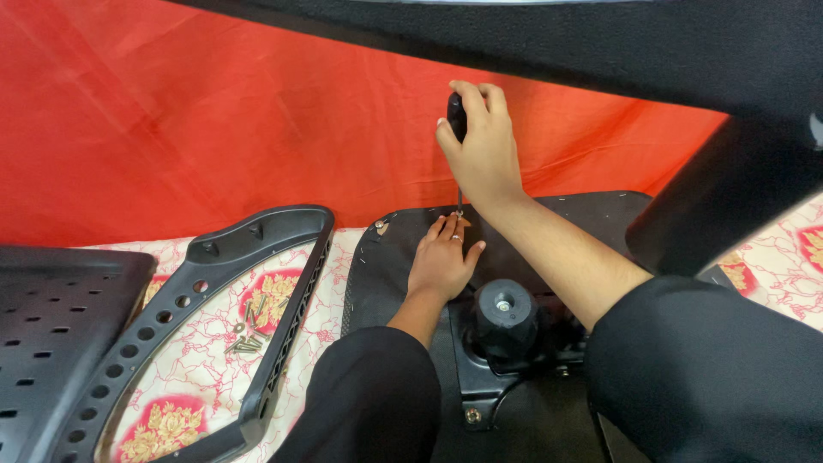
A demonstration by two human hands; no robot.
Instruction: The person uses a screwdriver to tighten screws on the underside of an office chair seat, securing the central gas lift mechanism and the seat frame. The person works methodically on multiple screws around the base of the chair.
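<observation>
My right hand (pixel 482 141) grips the black handle of a screwdriver (pixel 456 116) held upright, its thin shaft running down to the far edge of a black chair seat underside (pixel 386 274). My left hand (pixel 444 257) lies flat on that seat, fingers spread around the spot where the screwdriver tip meets it. A black round knob (pixel 504 319) on a metal mechanism plate (pixel 476 390) sits just below my left hand. Both arms wear black sleeves.
A black plastic chair frame with an open loop (pixel 257 283) lies to the left on a floral sheet, with several loose screws (pixel 247 339) inside the loop. A perforated black panel (pixel 51 334) is at far left. Red cloth (pixel 214 120) hangs behind. A black chair part (pixel 729 197) crosses top right.
</observation>
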